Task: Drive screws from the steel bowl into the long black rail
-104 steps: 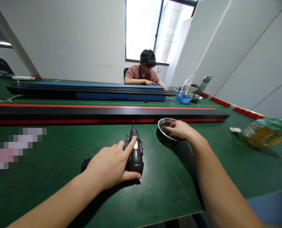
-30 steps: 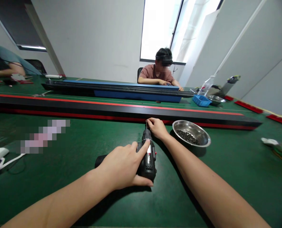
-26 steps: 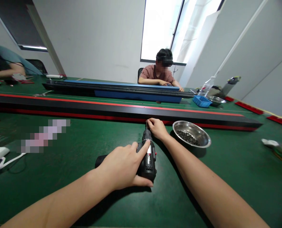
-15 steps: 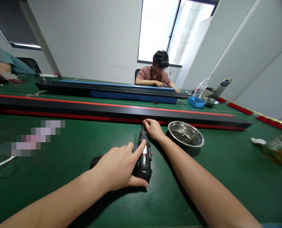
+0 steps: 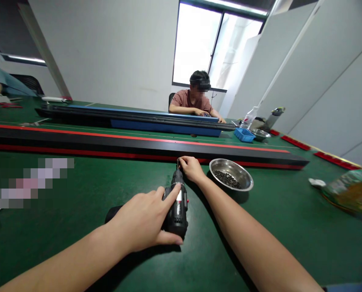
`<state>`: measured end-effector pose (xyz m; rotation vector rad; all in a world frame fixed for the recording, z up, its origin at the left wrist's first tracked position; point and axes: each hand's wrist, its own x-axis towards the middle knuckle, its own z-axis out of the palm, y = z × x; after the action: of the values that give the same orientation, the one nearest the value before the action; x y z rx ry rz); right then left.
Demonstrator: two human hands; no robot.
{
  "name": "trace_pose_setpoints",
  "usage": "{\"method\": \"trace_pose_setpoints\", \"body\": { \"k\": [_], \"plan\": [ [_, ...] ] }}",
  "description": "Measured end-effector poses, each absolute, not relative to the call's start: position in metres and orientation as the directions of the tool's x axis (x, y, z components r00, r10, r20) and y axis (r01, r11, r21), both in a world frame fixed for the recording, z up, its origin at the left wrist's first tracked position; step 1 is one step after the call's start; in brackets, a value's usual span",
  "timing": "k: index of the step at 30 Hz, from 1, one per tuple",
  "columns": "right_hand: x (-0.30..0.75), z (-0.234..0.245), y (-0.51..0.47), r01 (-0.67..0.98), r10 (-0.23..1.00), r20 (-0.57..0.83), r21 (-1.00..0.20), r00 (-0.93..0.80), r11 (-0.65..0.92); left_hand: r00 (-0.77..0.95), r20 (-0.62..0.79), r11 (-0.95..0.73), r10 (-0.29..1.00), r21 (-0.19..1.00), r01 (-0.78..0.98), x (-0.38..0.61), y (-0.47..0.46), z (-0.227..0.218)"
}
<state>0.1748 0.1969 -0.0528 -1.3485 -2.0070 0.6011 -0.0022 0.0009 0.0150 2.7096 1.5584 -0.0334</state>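
Observation:
My left hand (image 5: 144, 217) is wrapped around a black cordless drill (image 5: 178, 207), its index finger stretched along the top of the body. The drill lies on its side, with its chuck pointing away from me. At the tip of the bit, the fingers of my right hand (image 5: 193, 168) are pinched together; what they hold, if anything, is too small to make out. The bit's tip and these fingers are close against the near side of a long black beam (image 5: 132, 144) with red edges. Right of my right hand sits a steel bowl (image 5: 244, 178) with small dark screws (image 5: 228, 179).
Behind the beam lie long black and blue profiles (image 5: 165, 126), a blue basket (image 5: 244, 135) and a second metal bowl (image 5: 260, 134). A person (image 5: 188, 99) sits across the green table (image 5: 77, 247). At right stands a large jar (image 5: 351, 188). Another person's arm shows far left.
The whole view has shifted slightly, so things appear a little further left. Both hands keep their hold, with the drill still directed at the beam.

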Motion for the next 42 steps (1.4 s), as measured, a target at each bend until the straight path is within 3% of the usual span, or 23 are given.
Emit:
{"method": "trace_pose_setpoints", "body": {
  "k": [10,16,25,31,37,42],
  "plan": [
    [0.172,-0.053,0.195,0.699,0.920,0.283,-0.599,-0.270,0.390,0.489,-0.088,-0.489,0.868,0.024,0.872,0.001,-0.002,0.029],
    [0.171,-0.053,0.195,0.721,0.922,0.275,-0.577,-0.271,0.384,0.495,-0.057,-0.495,0.867,0.024,0.869,-0.001,-0.001,0.022],
    [0.173,-0.053,0.198,0.650,0.923,0.254,-0.656,-0.289,0.384,0.500,-0.034,-0.499,0.866,0.016,0.866,-0.002,-0.001,0.018],
    [0.174,-0.053,0.193,0.567,0.952,0.266,-0.766,-0.152,0.304,0.484,-0.077,-0.483,0.872,0.031,0.875,0.000,-0.001,0.025],
    [0.174,-0.051,0.193,0.461,0.947,0.225,-0.832,-0.228,0.309,0.502,-0.029,-0.502,0.864,0.013,0.865,-0.002,-0.001,0.016],
    [0.173,-0.055,0.197,0.465,0.969,0.223,-0.850,-0.110,0.249,0.507,-0.031,-0.507,0.862,0.002,0.862,-0.003,0.000,0.016]
  ]
}}
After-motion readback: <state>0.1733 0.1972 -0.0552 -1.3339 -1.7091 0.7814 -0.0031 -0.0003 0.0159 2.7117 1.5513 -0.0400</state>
